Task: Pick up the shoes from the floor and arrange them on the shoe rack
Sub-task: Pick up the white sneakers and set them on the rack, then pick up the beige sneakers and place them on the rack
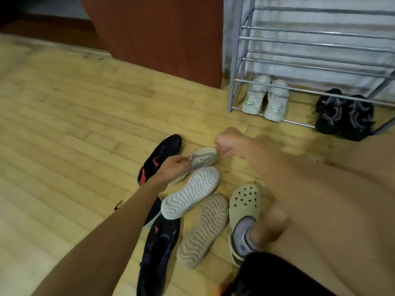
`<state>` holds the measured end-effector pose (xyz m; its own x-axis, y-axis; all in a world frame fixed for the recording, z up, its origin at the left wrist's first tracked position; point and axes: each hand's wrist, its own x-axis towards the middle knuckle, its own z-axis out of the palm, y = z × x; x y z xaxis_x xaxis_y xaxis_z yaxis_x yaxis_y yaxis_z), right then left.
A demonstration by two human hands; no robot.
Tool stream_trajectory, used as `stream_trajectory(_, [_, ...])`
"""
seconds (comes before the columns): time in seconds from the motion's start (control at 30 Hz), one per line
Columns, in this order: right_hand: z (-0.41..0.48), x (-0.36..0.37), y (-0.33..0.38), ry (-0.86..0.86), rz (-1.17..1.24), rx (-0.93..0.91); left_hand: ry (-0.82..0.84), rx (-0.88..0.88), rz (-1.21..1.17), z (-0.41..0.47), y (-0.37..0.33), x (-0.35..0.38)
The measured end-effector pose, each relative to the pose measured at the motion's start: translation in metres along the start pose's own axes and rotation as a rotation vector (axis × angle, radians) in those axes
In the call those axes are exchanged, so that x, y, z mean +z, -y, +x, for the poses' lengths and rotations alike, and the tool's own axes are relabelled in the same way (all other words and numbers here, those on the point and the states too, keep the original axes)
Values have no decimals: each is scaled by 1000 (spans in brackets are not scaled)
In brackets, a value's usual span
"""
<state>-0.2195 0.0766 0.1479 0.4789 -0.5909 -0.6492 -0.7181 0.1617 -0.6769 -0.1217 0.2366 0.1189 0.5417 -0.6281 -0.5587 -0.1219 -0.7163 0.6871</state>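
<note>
On the shoe rack (238, 60), a gap lies between the white sneakers (265, 99) and black sneakers (344, 116).

**Two pairs racked, five shoes loose**

On the bottom tier of the grey metal shoe rack (316, 39), far right, stand a white pair (265, 99) and a black pair (344, 114). Nearer, clustered: a black-and-red shoe (162, 154), a grey-white sneaker (203, 159), a white sole (190, 193) and a beige sole (203, 229), both upturned, and a dark shoe (158, 248).
</note>
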Motion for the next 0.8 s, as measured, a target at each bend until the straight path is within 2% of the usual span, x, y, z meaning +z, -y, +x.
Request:
stream_trajectory(0.1, [-5, 39, -16, 59, -10, 9, -72, -51, 7, -10, 42, 0])
stream_trajectory(0.2, [-10, 62, -34, 122, -119, 40, -63, -150, -6, -14, 84, 10])
stream_trajectory(0.4, [-8, 60, -45, 111, -323, -76, -106, -290, 60, -9, 137, 16])
stream_trajectory(0.53, [1, 57, -49, 80, -391, -95, -144, -292, 142, 14, 140, 17])
stream_trajectory(0.8, [20, 54, -49, 89, -275, -74, -159, -288, 200, 89, 99, 16])
